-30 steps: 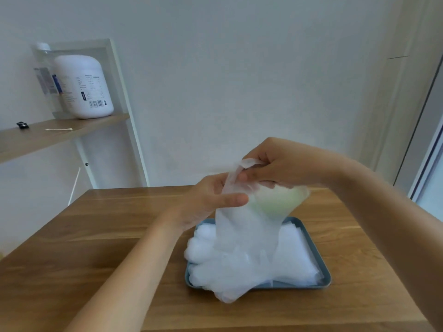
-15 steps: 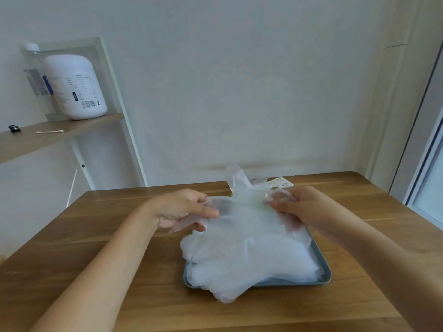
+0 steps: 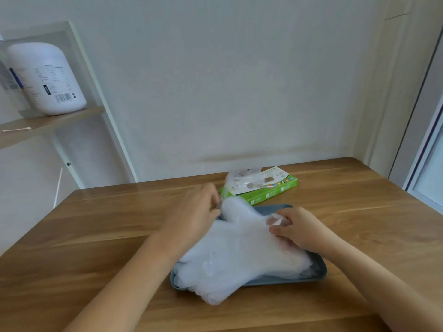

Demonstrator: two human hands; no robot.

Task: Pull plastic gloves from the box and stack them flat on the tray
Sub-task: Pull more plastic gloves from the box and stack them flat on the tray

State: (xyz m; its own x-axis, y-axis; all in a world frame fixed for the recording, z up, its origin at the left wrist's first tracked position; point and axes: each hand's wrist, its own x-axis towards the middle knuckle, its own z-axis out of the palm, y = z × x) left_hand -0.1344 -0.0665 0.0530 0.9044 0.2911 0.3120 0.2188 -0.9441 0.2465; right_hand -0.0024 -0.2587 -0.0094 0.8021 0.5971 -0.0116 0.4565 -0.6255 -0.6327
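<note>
Pinching at the right hand (image 3: 299,230): thumb and forefinger are closing on one corner of the top glove (image 3: 242,226), the other fingers curling loosely. Left hand (image 3: 199,216) is lying over the far-left part of the same glove, fingers bent; whether it is gripping or only pressing cannot be told from this angle.

Two hands, one tray (image 3: 318,271), one box (image 3: 261,188). Single gloves in the pile (image 3: 227,264) cannot be counted; the layers are blurring into one white mass. Pile is sitting on the tray, its finger end overhanging the near-left rim and resting toward the table (image 3: 96,236).

Box is lying flat just beyond the tray's far edge, one more glove (image 3: 242,178) sticking up from its opening.

Table is showing bare wood to the left, right and in front of the tray; its right edge is running close to a door frame. One white jug (image 3: 45,77) and one cotton swab (image 3: 16,129) are sitting on a shelf (image 3: 52,123), well apart at upper left
</note>
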